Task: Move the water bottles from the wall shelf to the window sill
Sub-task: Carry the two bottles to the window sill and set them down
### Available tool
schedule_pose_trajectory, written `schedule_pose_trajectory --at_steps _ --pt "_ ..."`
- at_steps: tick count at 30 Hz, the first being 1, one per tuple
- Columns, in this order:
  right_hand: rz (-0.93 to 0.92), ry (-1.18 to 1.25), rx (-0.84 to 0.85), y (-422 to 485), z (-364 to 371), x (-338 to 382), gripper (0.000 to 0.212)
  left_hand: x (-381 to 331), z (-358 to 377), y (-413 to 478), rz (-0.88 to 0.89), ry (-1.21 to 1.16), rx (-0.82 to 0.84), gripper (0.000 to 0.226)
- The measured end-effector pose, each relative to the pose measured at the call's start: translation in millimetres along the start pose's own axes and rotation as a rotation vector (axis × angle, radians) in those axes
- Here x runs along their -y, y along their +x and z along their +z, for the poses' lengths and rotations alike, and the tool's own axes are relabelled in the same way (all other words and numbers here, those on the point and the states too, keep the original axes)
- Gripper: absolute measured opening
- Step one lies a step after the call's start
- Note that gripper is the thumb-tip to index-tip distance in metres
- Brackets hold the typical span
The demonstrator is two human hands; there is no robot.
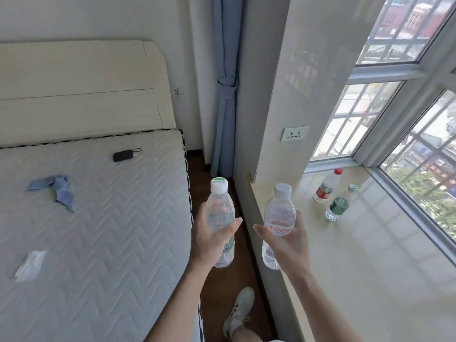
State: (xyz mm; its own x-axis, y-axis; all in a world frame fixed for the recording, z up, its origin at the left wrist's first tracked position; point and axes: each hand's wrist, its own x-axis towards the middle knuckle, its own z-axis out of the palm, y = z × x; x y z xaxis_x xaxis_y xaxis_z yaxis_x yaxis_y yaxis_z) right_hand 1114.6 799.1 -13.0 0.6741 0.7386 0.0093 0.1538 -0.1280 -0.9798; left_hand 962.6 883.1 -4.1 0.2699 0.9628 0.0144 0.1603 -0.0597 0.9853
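Carry step: left hand point(209, 243) wraps a clear plastic green-labelled bottle point(220, 225) over the floor, right hand point(288, 240) grips a clear red-lettered bottle point(277, 225) at the edge of the glossy cream window sill point(370, 267). Next, stand both beside the two bottles point(332, 196) already there

Bed: bare quilted mattress point(98, 218) fills the left side; cream headboard point(81, 90) stands behind it against the wall.
On mattress: small black device point(123, 155) with a cord loop near the head end; crumpled blue cloth point(58, 188) left of centre; white tissue point(30, 265) nearer the foot, well apart from the cloth.
Curtain: blue curtain point(225, 95) gathered and tied in the corner, hanging to the floor.
Wall: white socket plate point(295, 133) on the pale wall by the window.
Window: white-framed window point(385, 124) with a grille outside; buildings and greenery beyond.
Floor: dark wood floor point(217, 280) between bed and wall; one white shoe point(238, 309) on it.
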Motion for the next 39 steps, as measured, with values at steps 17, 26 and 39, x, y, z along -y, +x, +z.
schedule_pose_trajectory --at_steps 17,26,39 --pt "0.036 0.035 -0.286 256.9 -47.2 -10.3 0.053 -30.7 173.0 249.7 0.087 0.043 0.343 0.062" --pt "0.212 0.051 -0.724 258.1 -125.9 -46.0 0.062 -27.8 302.0 270.3 0.109 0.055 0.776 0.052" --pt "0.454 0.045 -1.259 203.9 -171.4 -96.0 0.058 -3.8 429.2 223.6 0.094 0.114 1.388 0.054"
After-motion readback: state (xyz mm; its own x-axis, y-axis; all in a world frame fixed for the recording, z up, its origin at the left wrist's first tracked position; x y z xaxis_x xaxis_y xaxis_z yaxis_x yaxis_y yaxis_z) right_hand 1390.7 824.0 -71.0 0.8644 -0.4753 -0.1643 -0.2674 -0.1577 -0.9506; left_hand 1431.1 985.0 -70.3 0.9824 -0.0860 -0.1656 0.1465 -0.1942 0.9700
